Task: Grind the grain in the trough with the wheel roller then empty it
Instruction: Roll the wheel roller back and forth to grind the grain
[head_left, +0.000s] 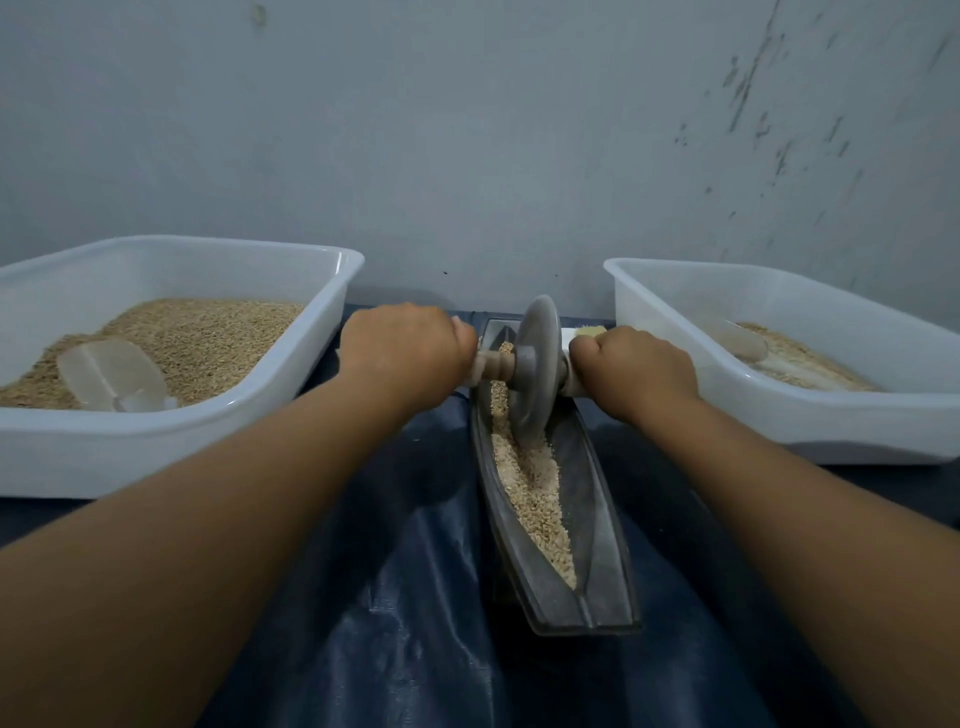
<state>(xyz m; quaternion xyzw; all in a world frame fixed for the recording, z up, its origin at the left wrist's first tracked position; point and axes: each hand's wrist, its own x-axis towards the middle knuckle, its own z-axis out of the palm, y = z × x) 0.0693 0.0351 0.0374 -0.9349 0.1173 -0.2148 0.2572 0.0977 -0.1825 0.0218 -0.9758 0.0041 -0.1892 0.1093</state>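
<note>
Head view: long narrow grey boat-shaped trough (597, 561) lies on dark blue sheet (415, 597), long axis running from the person toward the grey wall (467, 130), near end angled slightly to the person's right. Pale cracked grain (530, 488) lies along the trough floor, in a strip from just behind the wheel down to near the closer end.

Grey disc wheel roller (535, 371) stands on edge in the far half of the trough, rim down in the grain, disc plane in line with the trough's long axis. Its axle handle (496, 366) runs crosswise to the trough, sticking out both sides.

Left hand (408, 351) grips the handle end on the left of the trough, fingers curled round it. Right hand (636, 369) grips the other end on the right of the trough, also a closed fist round it. Both forearms extended.

Left of the trough: white rectangular plastic tub (171, 431) with brown whole grain and a translucent plastic scoop (111, 374) lying on it. Right of the trough: second white plastic tub (810, 421) with a thinner layer of pale grain and another translucent scoop (740, 340). Small yellowish object (589, 331) just beyond the right hand, near the trough's far end; can't tell what it is.
</note>
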